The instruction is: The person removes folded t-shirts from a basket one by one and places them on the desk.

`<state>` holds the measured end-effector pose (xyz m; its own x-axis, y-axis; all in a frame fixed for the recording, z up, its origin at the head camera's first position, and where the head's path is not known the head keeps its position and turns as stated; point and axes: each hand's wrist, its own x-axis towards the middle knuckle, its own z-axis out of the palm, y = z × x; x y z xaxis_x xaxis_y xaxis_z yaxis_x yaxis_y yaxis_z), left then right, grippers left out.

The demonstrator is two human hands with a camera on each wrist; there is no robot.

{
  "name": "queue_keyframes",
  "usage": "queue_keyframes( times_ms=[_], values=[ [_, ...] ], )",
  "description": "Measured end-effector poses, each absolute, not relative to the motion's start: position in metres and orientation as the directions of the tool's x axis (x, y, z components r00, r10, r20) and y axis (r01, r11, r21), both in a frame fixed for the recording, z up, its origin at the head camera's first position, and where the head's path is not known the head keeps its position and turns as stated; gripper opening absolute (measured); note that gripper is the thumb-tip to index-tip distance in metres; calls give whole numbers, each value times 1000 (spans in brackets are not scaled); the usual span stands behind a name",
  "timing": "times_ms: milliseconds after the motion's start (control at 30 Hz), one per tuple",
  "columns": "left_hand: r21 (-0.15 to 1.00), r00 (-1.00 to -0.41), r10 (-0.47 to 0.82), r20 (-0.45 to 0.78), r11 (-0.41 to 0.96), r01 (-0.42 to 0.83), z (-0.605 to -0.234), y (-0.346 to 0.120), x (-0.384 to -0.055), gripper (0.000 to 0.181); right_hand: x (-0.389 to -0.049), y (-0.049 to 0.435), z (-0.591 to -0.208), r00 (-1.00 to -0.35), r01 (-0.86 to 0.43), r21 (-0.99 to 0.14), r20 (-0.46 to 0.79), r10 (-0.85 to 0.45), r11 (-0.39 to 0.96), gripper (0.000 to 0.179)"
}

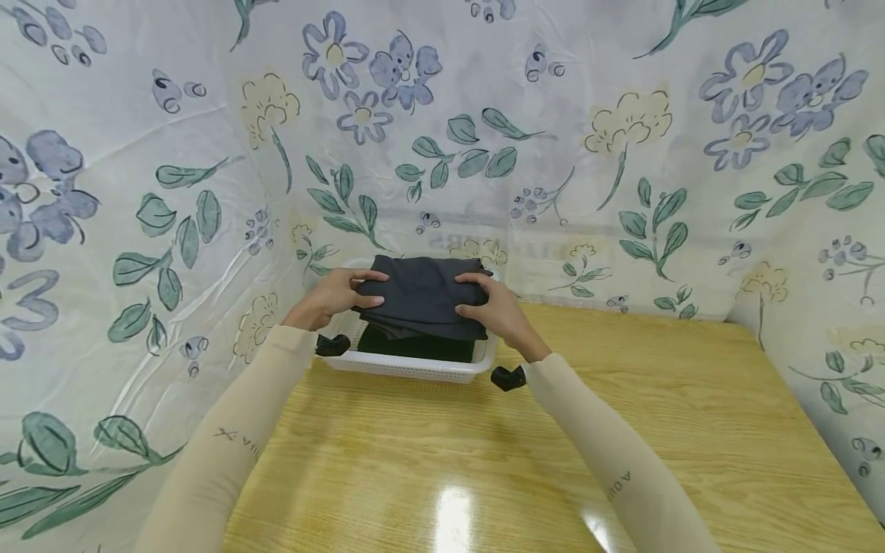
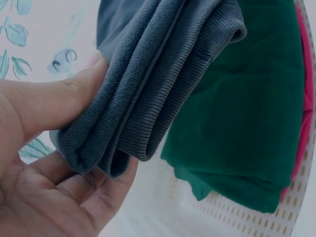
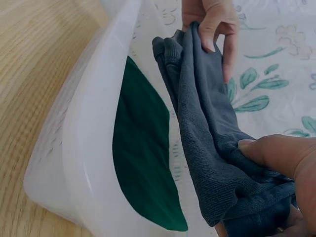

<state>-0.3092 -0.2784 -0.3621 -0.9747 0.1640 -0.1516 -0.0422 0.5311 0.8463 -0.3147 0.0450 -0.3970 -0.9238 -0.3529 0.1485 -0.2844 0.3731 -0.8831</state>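
A folded dark grey garment (image 1: 425,292) with ribbed edges is held between my two hands, above a white plastic basket (image 1: 401,369). My left hand (image 1: 339,293) grips its left end, thumb on one face and fingers on the other. At the opposite end my right hand (image 1: 499,309) pinches the folded layers the same way. Below the grey cloth lies a folded dark green garment (image 2: 237,113) inside the basket. Beside the green one, a strip of pink cloth (image 2: 307,98) shows in the left wrist view, mostly hidden.
The basket has slotted walls and stands at the back left of a wooden table (image 1: 553,430), close to the flower-printed sheet (image 1: 484,184) that hangs behind and on the sides. Wood surface stretches to the right and in front of the basket.
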Motion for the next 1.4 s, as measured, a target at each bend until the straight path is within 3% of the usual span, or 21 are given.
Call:
queue_keyframes(
  times_ms=[1400],
  values=[
    [885, -960, 269, -82, 462, 54, -353, -205, -314, 52, -300, 128, -388, -919, -361, -846, 251, -304, 392, 50]
  ],
)
